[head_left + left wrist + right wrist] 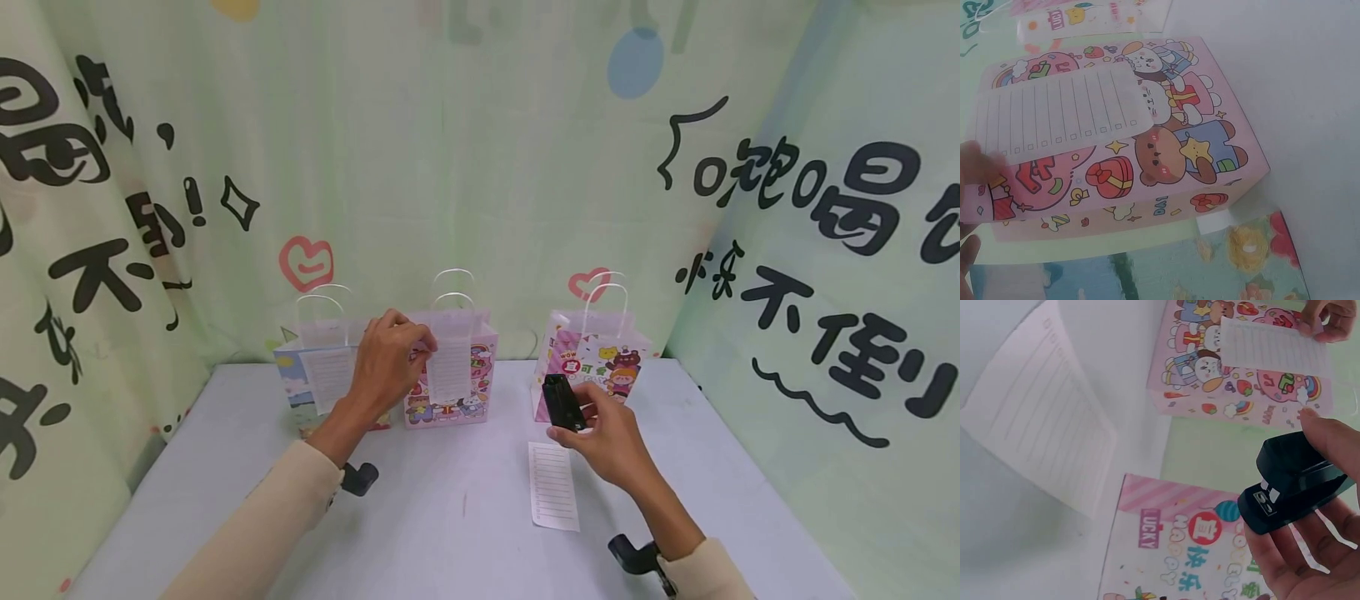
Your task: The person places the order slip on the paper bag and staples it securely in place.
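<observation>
My left hand (388, 354) pinches the upper edge of a lined paper slip (448, 371), which lies against the front of the middle pink gift bag (483, 392). The slip's checkbox column shows in the left wrist view, over the bag's cartoon animals. My right hand (611, 437) holds a small black stapler (1294, 478), its jaws apart at the front end. Behind the stapler stands the right-hand pink gift bag (592, 350). A second lined slip (553, 487) lies on the table below my right hand.
At the left stands a blue gift bag (292, 379) with another lined slip (328, 375) on its front, partly behind my left hand. All three bags have white loop handles. The white table (465, 533) ends at a printed curtain (480, 167).
</observation>
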Demonstrator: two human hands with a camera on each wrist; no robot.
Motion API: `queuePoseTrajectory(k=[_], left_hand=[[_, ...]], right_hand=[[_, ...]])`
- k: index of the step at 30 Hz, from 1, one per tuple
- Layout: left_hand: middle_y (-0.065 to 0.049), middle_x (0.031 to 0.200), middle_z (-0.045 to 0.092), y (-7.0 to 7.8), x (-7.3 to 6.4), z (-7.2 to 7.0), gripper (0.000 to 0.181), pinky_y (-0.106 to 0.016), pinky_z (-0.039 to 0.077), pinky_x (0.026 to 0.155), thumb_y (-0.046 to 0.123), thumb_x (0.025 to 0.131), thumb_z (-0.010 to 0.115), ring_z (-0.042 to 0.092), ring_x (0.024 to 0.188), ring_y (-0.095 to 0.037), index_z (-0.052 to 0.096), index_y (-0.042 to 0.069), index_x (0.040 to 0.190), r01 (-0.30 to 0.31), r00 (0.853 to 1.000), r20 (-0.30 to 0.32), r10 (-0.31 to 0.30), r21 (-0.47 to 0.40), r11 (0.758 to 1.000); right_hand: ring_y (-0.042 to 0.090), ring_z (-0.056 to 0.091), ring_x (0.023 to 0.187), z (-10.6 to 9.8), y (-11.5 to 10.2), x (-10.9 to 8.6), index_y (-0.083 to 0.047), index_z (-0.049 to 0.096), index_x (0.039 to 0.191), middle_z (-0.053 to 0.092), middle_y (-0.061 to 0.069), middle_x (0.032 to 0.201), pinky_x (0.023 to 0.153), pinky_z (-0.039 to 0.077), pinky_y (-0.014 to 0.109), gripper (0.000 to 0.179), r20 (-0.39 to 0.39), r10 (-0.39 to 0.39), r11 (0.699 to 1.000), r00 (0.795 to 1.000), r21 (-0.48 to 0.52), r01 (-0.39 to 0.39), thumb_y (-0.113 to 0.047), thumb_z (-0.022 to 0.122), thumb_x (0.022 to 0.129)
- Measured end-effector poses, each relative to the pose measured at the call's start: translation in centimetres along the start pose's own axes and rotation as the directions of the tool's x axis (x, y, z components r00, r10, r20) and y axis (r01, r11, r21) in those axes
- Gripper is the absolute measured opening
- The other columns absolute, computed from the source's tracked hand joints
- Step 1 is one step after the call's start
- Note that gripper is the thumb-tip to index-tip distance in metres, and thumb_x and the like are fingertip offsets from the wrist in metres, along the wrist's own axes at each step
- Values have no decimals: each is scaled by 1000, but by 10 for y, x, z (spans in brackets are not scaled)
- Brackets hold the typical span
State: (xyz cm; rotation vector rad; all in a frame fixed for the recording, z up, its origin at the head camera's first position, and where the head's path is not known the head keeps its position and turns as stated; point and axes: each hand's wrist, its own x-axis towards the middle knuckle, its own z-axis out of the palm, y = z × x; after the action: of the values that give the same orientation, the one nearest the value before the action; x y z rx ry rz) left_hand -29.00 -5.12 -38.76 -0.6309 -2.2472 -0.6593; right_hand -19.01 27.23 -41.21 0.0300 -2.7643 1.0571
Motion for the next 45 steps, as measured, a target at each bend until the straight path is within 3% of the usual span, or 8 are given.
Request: queuePoseTrajectory(k=[8,19,27,45], left_hand=[[-4,89,82,-1,0,0,5,-38,46,82,11,88,86,56,91,-22,81,13,88,-6,1000,-5,6,7,1000],[-4,89,82,1,0,-1,4,-38,47,83,11,89,85,55,90,-22,81,13,89,8,1000,8,-8,6,1000],[-4,88,81,1,-1,0,4,-39,47,84,11,89,85,55,90,-22,81,13,88,5,1000,9,-6,6,1000],[-4,85,80,1,-1,-2,8,-40,48,87,9,86,87,56,92,-22,81,13,88,-13,1000,14,13,13,1000]], right_hand=[[33,67,115,2,-20,8,-11,58,141,70,14,124,98,61,49,69,-23,-44,998,999,51,45,-27,92,84],[28,71,112,6,-47,17,-13,60,138,74,8,121,99,60,48,67,-46,-180,979,983,89,184,-23,94,81],[30,70,116,13,-69,31,-12,59,137,73,9,124,106,56,53,66,-43,-265,958,963,103,268,-17,93,81],[26,70,114,26,-113,57,-11,60,135,73,7,121,103,57,48,63,-54,-440,883,896,155,443,-13,93,81]])
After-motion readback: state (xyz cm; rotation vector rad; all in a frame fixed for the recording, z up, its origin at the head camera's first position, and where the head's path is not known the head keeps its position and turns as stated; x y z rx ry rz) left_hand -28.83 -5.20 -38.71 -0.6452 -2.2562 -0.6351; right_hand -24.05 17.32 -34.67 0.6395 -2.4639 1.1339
